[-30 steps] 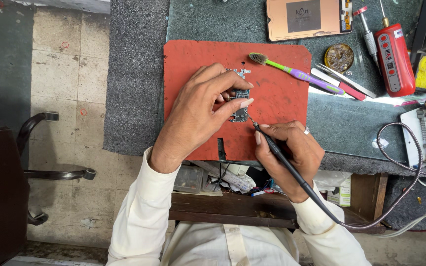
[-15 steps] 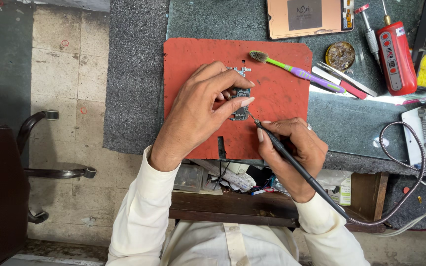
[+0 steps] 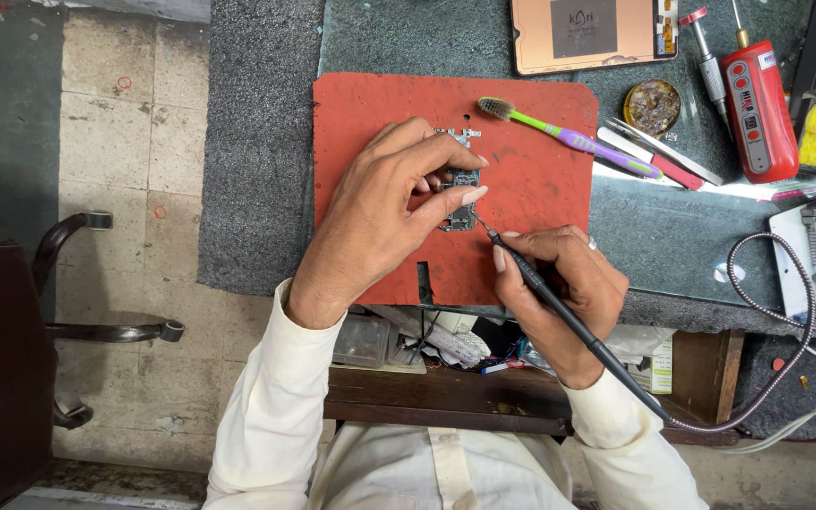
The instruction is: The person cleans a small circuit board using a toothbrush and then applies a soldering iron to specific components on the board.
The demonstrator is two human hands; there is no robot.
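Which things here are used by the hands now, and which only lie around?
In use:
left hand pressing the small circuit board
right hand holding the corded soldering iron
red mat

Lying about:
toothbrush
round tin
red tool
phone panel

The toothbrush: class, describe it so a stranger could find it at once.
Start at the red mat on the workbench. Along its upper right edge lies the toothbrush, bristles on the mat, handle pointing right towards the tweezers. Its green and purple handle sets it apart from the metal tools nearby.
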